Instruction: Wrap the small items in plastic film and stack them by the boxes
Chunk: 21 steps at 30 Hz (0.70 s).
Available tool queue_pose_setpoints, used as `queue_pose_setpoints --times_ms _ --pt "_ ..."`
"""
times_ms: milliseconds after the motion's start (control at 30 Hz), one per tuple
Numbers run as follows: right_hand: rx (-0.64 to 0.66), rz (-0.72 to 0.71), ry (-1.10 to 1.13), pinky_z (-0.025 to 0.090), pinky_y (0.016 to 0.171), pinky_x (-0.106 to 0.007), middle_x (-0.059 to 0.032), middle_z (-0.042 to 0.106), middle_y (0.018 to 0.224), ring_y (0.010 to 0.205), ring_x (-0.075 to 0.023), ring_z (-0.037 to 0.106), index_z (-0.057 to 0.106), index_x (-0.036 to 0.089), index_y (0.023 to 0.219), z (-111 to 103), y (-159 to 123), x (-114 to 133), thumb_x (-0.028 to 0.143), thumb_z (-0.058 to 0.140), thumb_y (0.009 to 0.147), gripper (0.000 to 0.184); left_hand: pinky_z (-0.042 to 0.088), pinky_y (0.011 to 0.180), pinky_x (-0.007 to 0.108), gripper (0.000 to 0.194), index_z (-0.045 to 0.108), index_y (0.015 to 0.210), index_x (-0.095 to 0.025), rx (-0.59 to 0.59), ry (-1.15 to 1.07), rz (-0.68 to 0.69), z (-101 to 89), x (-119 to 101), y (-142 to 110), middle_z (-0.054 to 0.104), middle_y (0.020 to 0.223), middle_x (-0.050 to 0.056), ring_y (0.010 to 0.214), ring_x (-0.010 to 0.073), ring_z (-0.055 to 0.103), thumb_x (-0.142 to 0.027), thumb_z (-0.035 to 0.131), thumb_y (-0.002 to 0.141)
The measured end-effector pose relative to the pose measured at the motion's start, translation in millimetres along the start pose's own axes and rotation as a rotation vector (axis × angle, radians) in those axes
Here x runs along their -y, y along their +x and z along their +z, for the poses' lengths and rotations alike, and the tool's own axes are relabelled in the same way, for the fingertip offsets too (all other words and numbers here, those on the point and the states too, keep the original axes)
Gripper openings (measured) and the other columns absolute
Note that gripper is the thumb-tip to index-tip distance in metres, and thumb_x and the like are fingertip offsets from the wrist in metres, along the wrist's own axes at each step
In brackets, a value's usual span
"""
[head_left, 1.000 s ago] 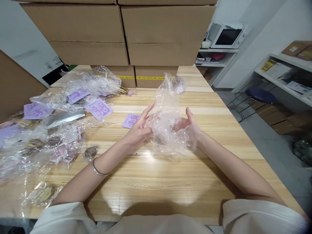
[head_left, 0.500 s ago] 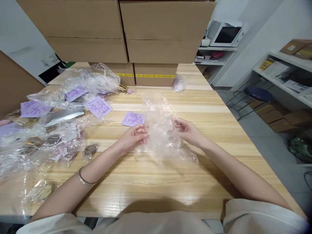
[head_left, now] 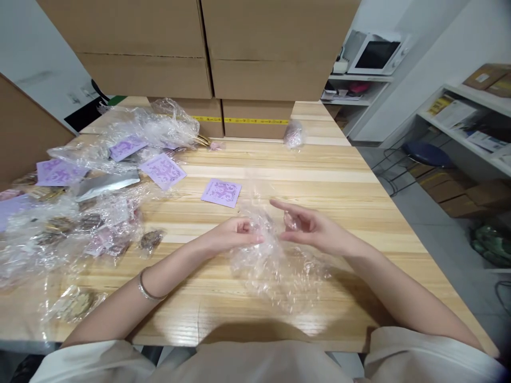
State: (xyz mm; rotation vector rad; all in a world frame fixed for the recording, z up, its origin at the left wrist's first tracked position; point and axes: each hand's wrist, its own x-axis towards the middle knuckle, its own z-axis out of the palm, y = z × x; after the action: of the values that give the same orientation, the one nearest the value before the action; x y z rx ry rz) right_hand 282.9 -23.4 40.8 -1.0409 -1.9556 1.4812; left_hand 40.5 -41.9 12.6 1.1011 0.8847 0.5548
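Note:
A crumpled clear plastic bag (head_left: 279, 271) lies across the middle of the wooden table in front of me. My left hand (head_left: 239, 234) pinches its gathered part between thumb and fingers. To the right of the plastic, my right hand (head_left: 307, 226) has its thumb and index finger spread apart, its other fingers curled. Whether a bit of film touches its palm is hard to tell. Just beyond the left hand, a purple printed packet (head_left: 221, 192) lies flat on the wood.
Clear-wrapped goods (head_left: 99, 223) and more purple packets (head_left: 163, 171) crowd the table's left side, with a silver pouch (head_left: 107, 185) among them. Cardboard boxes (head_left: 259, 58) stand stacked at the back. A small wrapped bundle (head_left: 294, 134) sits before them at the right.
The plastic has been drawn down toward me and bunched narrower at the left hand. My right hand's fingers have spread apart. The purple packet now shows fully.

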Motion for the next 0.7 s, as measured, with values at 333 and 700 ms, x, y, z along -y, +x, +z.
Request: queue_pose_setpoints --times_ms 333,700 --pt "-0.522 0.156 0.117 0.018 0.027 -0.021 0.0042 0.059 0.063 0.03 -0.0058 0.03 0.064 0.025 0.111 -64.9 19.1 -40.0 0.058 0.059 0.088 0.041 0.048 0.061 0.021 0.032 0.06 0.09 -0.023 -0.236 -0.226 -0.019 -49.0 22.2 -31.3 0.065 0.078 -0.005 0.062 0.0104 0.062 -0.014 0.076 0.064" --pt "-0.253 0.17 0.079 0.013 0.035 -0.021 -0.007 0.074 0.088 0.033 -0.0032 0.021 0.056 0.025 0.138 -97.4 43.9 -18.3 0.061 0.048 0.09 0.061 0.054 0.078 0.038 0.05 0.076 0.094 -0.017 0.139 -0.099 -0.141 -76.7 19.2 -42.2 0.075 0.096 0.013 0.09 0.0284 0.07 -0.058 0.08 0.066"
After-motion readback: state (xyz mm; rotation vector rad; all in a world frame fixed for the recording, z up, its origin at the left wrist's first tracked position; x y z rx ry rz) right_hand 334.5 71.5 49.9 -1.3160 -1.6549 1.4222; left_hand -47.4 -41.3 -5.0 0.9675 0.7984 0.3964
